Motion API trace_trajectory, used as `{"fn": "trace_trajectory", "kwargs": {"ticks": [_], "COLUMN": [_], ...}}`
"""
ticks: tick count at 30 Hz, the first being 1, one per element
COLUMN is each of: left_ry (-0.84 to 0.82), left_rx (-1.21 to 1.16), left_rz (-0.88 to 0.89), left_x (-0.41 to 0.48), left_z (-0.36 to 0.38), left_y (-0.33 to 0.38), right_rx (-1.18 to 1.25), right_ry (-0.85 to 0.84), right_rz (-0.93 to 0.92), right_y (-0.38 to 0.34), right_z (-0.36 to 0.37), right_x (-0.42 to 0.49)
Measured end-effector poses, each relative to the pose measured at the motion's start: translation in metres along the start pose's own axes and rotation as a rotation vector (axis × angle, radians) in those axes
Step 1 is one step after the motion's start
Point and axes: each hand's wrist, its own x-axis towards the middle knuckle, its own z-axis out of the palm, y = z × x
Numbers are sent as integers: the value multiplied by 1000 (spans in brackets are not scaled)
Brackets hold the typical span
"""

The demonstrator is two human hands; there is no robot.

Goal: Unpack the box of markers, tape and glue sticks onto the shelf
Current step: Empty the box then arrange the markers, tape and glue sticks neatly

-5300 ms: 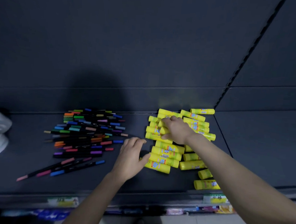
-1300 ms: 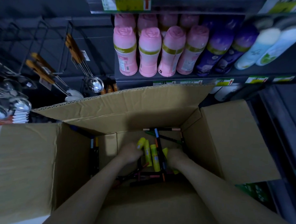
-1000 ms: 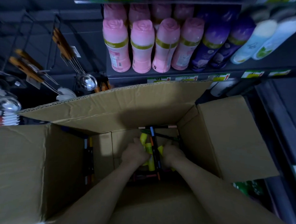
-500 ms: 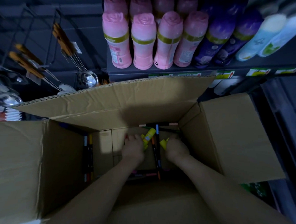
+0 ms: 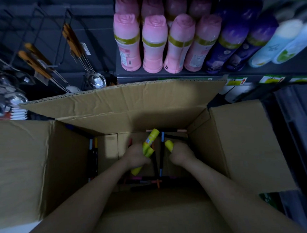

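Cardboard box [image 5: 244, 147]: open, flaps spread, both forearms reaching inside.
Shelf [image 5: 168, 76] behind box: pink bottles [image 5: 152, 45], purple bottles [image 5: 230, 47] upright in rows.
Ladles [image 5: 95, 80]: hang at left of shelf.
Left hand [image 5: 135, 155]: fist closed round several yellow glue sticks [image 5: 149, 142], ends protruding above and below.
Right hand [image 5: 180, 153]: closed round one glue stick [image 5: 169, 145], tip showing.
Markers [image 5: 160, 158]: loose on box floor, beneath and between hands.
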Motion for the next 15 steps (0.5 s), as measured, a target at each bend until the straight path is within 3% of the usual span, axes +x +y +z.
{"fn": "trace_trajectory", "kwargs": {"ticks": [4,10,15], "left_ry": [-35,71,164], "left_rx": [-185,-494,-580], "left_rz": [73,148,183], "left_x": [-13,-47,-74], "left_z": [-13,-29,-30], "left_y": [9,36,58], "right_rx": [293,867,1044], "right_ry": [59,80,142], "right_rz": [-4,-23,-72], "right_y": [-6,-6,-2], "right_z": [-14,-34,-48], "right_x": [-7,-41,-77]}}
